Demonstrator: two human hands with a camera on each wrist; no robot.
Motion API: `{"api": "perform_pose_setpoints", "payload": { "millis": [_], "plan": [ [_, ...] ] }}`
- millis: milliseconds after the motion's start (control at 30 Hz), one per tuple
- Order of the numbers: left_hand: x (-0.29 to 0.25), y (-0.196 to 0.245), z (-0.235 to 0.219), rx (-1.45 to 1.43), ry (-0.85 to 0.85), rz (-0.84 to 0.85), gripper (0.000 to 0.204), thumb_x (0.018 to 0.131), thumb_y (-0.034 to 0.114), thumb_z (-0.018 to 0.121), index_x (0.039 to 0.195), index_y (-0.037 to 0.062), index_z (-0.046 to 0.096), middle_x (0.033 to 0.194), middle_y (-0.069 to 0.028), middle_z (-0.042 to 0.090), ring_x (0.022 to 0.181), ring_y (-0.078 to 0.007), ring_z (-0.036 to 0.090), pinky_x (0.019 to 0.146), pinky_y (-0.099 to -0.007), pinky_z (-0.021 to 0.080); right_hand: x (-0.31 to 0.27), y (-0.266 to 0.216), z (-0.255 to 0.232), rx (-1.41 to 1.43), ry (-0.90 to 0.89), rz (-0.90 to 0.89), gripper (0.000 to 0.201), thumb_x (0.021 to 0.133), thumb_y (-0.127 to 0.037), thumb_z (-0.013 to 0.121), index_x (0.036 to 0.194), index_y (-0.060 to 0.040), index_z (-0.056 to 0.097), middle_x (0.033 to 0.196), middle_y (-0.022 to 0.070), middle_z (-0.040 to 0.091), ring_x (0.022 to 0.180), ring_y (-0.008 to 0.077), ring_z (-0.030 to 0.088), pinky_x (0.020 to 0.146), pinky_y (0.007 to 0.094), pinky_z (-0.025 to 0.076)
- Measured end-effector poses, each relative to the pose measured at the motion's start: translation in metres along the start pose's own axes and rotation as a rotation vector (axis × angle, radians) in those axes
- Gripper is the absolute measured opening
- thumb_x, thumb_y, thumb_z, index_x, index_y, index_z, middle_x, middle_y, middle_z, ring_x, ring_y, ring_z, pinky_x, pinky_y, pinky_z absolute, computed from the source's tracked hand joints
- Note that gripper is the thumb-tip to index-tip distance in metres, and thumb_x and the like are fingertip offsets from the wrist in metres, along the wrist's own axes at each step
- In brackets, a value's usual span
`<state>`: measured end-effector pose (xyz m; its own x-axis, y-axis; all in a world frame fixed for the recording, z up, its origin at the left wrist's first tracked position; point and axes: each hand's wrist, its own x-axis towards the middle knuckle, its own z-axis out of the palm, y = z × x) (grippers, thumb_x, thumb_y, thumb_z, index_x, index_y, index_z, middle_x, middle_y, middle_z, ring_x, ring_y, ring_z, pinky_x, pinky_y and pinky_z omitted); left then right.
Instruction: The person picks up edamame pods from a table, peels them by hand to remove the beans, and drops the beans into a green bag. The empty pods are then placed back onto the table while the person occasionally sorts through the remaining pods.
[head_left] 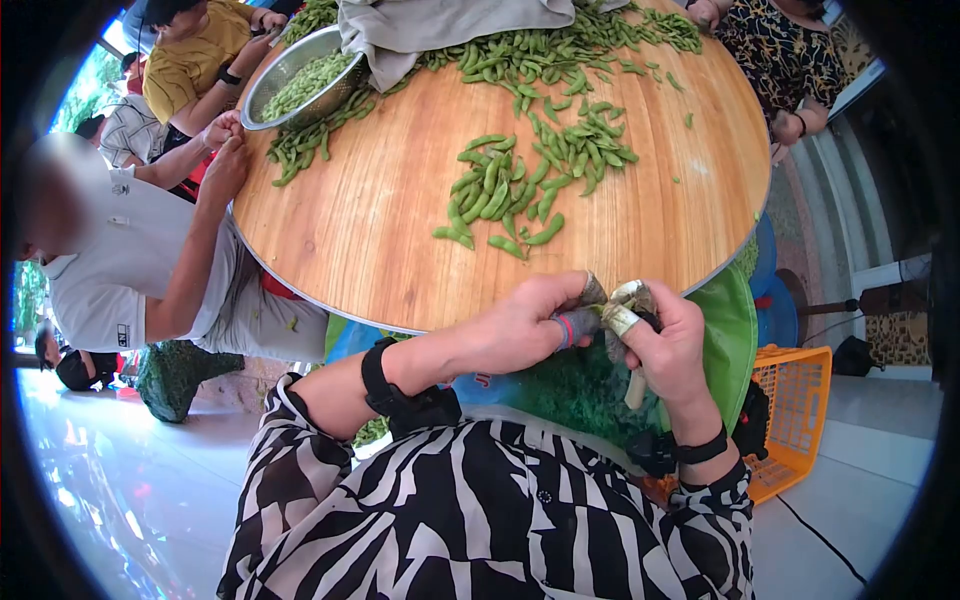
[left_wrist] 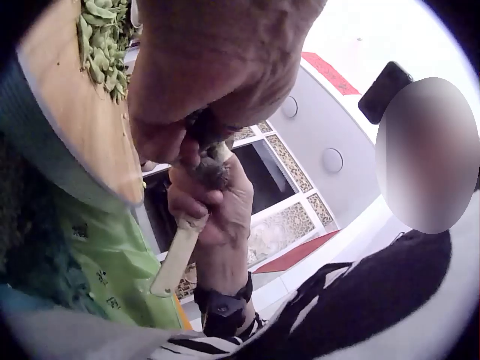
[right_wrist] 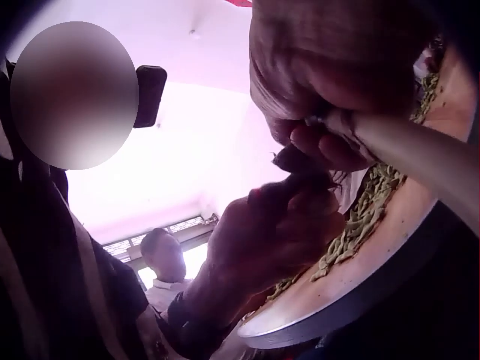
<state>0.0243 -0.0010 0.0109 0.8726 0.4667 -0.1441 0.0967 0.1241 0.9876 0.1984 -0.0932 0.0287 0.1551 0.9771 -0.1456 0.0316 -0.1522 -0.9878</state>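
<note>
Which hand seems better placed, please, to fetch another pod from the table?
Probably the left hand: it is nearer the green pods, while the right hand grips a pale handle.

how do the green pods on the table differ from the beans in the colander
The pods are long and slightly curved; the beans look small and rounded. The pods lie loose in heaps on the wooden table; the beans are gathered in the metal colander. Both are green.

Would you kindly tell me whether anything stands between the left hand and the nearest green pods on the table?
Nothing visible does: in the head view, only bare tabletop lies between the left hand and those green pods.
</note>
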Motion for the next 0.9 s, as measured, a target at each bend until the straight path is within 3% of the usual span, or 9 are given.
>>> {"api": "perform_pose_setpoints", "payload": {
  "millis": [267,333,467,533,667,733,833,900],
  "plan": [
    [0.003,0.001,0.007,-0.013,-0.001,-0.017,0.023,0.082,-0.006,0.049,0.102,0.0001,0.056,0.085,-0.0015,0.059,0.084,-0.0087,0.053,0.074,-0.0249,0.045,-0.005,0.002,0.005,-0.090,-0.015,-0.067,0.006,0.084,0.000,0.060,0.089,0.0005,0.057,0.067,-0.0028,0.055,0.059,0.0044,0.050,0.053,0.0231,0.041],
    [0.004,0.007,0.008,0.263,0.069,-0.035,0.028,0.077,-0.010,0.046,0.102,-0.0004,0.056,0.086,-0.0026,0.059,0.084,-0.0100,0.053,0.074,-0.0255,0.045,-0.006,0.000,0.008,-0.166,0.010,-0.097,0.006,0.083,0.000,0.060,0.089,0.0010,0.057,0.068,-0.0015,0.056,0.060,0.0050,0.051,0.054,0.0238,0.043],
    [0.013,-0.015,0.005,0.086,0.080,0.058,0.032,0.074,-0.009,0.045,0.103,-0.0005,0.055,0.085,-0.0051,0.059,0.085,-0.0114,0.053,0.075,-0.0270,0.046,-0.005,-0.012,0.011,-0.246,0.007,-0.193,0.005,0.084,0.000,0.060,0.088,0.0013,0.058,0.066,-0.0008,0.056,0.060,0.0050,0.051,0.053,0.0237,0.042],
    [0.004,0.000,0.000,0.161,-0.010,0.055,0.034,0.076,-0.008,0.047,0.107,0.0002,0.056,0.093,-0.0088,0.060,0.086,-0.0159,0.056,0.077,-0.0304,0.047,-0.003,-0.013,0.002,-0.175,0.020,-0.074,0.003,0.084,0.000,0.059,0.087,0.0013,0.058,0.065,-0.0015,0.056,0.059,0.0046,0.051,0.052,0.0232,0.042],
    [-0.009,0.008,0.001,0.349,0.009,0.095,0.035,0.080,-0.005,0.057,0.114,0.0020,0.057,0.104,-0.0113,0.060,0.087,-0.0217,0.059,0.078,-0.0328,0.049,-0.002,-0.001,-0.013,-0.075,-0.013,0.081,0.004,0.086,-0.003,0.057,0.085,-0.0007,0.060,0.064,-0.0028,0.054,0.049,0.0024,0.045,0.043,0.0205,0.035],
    [-0.011,0.004,0.004,0.535,0.203,0.338,0.035,0.081,0.002,0.066,0.115,0.0036,0.059,0.108,-0.0105,0.059,0.087,-0.0252,0.061,0.077,-0.0342,0.051,-0.003,0.003,-0.007,0.012,-0.008,0.121,0.005,0.086,-0.004,0.056,0.088,-0.0010,0.059,0.064,-0.0021,0.053,0.044,0.0028,0.043,0.039,0.0200,0.032],
    [-0.006,-0.005,0.000,0.409,0.130,0.371,0.034,0.079,0.007,0.072,0.111,0.0038,0.061,0.101,-0.0097,0.059,0.085,-0.0249,0.061,0.073,-0.0340,0.050,-0.002,-0.003,0.006,0.233,-0.054,0.230,0.018,0.083,-0.003,0.056,0.100,0.0003,0.054,0.066,-0.0004,0.052,0.043,0.0040,0.043,0.039,0.0192,0.033],
    [-0.009,-0.003,-0.006,0.490,0.146,0.419,0.032,0.078,0.003,0.070,0.108,0.0031,0.062,0.097,-0.0106,0.058,0.083,-0.0265,0.061,0.071,-0.0348,0.049,0.003,-0.001,0.009,0.285,-0.090,0.225,0.022,0.083,-0.002,0.055,0.104,0.0008,0.053,0.069,0.0011,0.052,0.045,0.0047,0.043,0.040,0.0200,0.033]
  ]
}}
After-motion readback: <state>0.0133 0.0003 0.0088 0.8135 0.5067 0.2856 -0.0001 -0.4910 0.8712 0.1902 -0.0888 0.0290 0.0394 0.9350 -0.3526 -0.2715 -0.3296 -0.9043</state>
